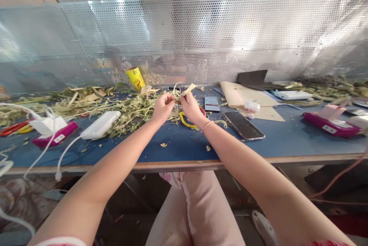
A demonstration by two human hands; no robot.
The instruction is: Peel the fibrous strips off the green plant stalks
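Note:
Over the back half of the blue table, my left hand (pixel 164 106) and my right hand (pixel 190 107) are close together with fingertips pinched. A pale dried leaf strip (pixel 189 90) sticks up from the fingers of my right hand. Thin curled plant strands (pixel 176 91) show between the two hands, at the fingertips of my left hand. Beside my left hand spreads a heap of dried greenish plant pieces (pixel 132 112). Under my right wrist lies a yellow and red loop (pixel 186 121), partly hidden by the hand.
A perforated metal screen (pixel 195 39) runs along the back. On the table are a yellow tube (pixel 135 78), a phone (pixel 243 125), a beige folder (pixel 247 94), a white power bank (pixel 100 125) with a cable, and purple power strips (pixel 54 135) at both sides.

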